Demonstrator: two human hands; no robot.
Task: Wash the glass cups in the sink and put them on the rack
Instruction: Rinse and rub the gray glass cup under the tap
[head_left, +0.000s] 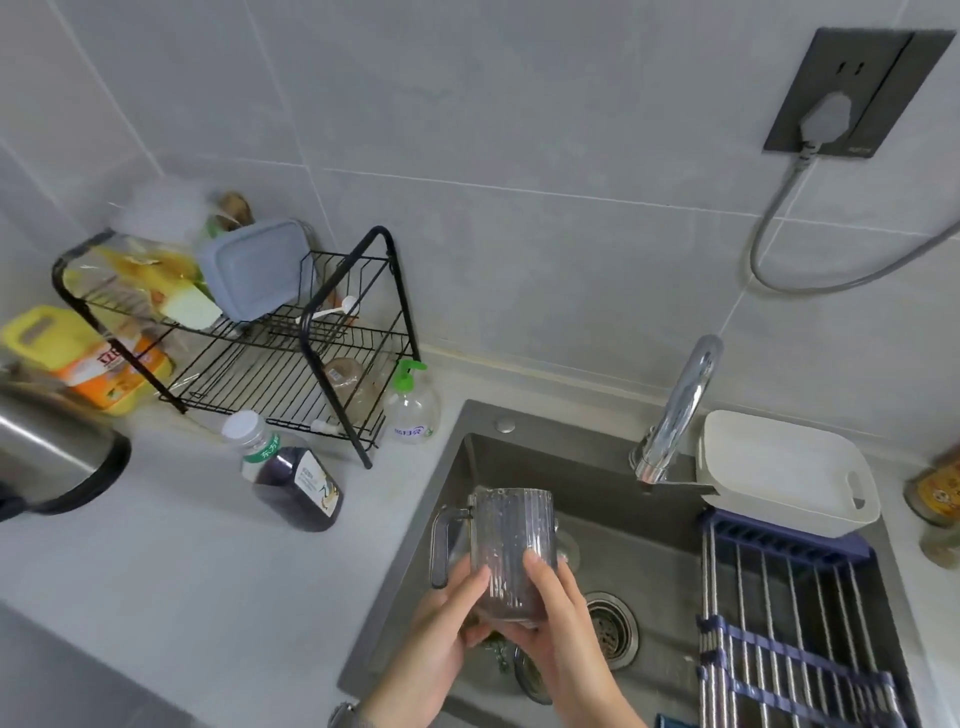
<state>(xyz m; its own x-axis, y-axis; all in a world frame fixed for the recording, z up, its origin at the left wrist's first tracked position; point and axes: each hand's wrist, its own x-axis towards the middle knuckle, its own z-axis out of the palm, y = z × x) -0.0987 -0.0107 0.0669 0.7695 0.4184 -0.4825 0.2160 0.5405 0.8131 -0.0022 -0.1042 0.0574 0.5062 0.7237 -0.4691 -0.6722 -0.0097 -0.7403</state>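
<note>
Left hand (441, 623): grip curled round the ribbed glass cup (511, 551).
Right hand (561, 618): grip holding the same cup over the sink (571, 478).

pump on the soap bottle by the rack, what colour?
Green pump, head view.

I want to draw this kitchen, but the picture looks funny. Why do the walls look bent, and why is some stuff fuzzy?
Head view: the wide lens bends the wall tiles and counter edges. The left edge is smeared, so the kettle and yellow bottle look fuzzy. The light is soft and even, with a bright glint on the tap. The cup in both hands is fairly sharp.
</note>
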